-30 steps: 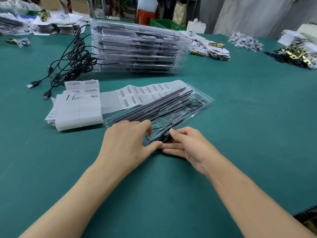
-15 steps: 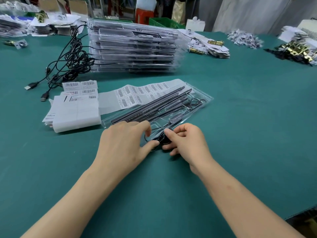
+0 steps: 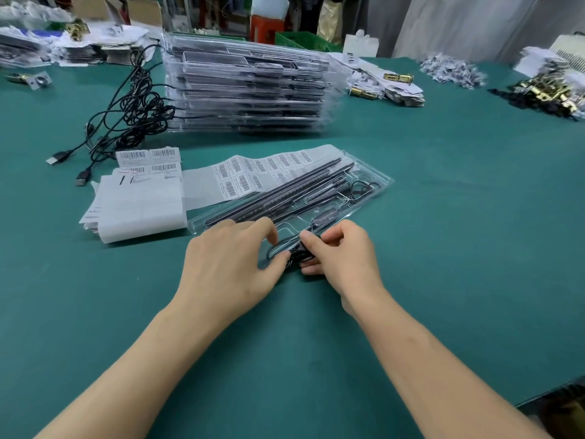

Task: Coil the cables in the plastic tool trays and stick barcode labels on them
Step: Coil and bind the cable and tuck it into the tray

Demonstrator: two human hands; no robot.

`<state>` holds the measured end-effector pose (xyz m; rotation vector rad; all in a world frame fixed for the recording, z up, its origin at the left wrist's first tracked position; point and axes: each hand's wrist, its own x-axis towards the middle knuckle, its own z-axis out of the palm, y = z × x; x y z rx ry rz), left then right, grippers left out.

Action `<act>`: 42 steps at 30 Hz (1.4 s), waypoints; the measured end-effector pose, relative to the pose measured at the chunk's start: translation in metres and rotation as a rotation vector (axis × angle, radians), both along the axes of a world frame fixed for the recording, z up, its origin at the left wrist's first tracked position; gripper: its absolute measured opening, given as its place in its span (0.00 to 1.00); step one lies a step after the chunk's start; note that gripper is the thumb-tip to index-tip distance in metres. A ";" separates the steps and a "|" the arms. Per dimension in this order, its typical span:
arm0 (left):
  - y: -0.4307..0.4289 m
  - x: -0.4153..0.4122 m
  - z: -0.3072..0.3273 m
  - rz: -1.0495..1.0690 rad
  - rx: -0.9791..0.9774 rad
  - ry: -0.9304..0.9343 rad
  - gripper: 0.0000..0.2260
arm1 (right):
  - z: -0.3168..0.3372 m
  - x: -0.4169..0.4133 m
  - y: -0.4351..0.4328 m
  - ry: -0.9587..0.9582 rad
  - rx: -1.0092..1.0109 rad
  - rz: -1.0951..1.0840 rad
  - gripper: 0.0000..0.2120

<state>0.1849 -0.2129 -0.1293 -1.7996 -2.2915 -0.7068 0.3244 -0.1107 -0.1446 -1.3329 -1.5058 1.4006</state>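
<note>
One pile of barcode labels (image 3: 139,204) lies left of the clear tray (image 3: 364,198). Left hand (image 3: 231,264) curled, thumb and forefinger holding the black cable coil (image 3: 297,256) at the tray's near end. Right hand (image 3: 345,264) pinches the same coil, thumb on top.

bare forearms (image 3: 152,359), bare left hand (image 3: 228,264) and right hand (image 3: 348,264)

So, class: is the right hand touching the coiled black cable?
Touching. The head view shows the right hand pinching the coiled cable between thumb and fingers.
</note>
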 end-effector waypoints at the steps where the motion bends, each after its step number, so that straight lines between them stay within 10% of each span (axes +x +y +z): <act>1: 0.000 -0.003 0.001 -0.020 -0.036 -0.011 0.15 | -0.001 0.000 0.000 0.013 -0.010 -0.008 0.14; 42: -0.005 -0.019 0.022 -0.064 -0.272 -0.236 0.10 | 0.008 0.003 -0.021 0.268 -0.181 -0.017 0.04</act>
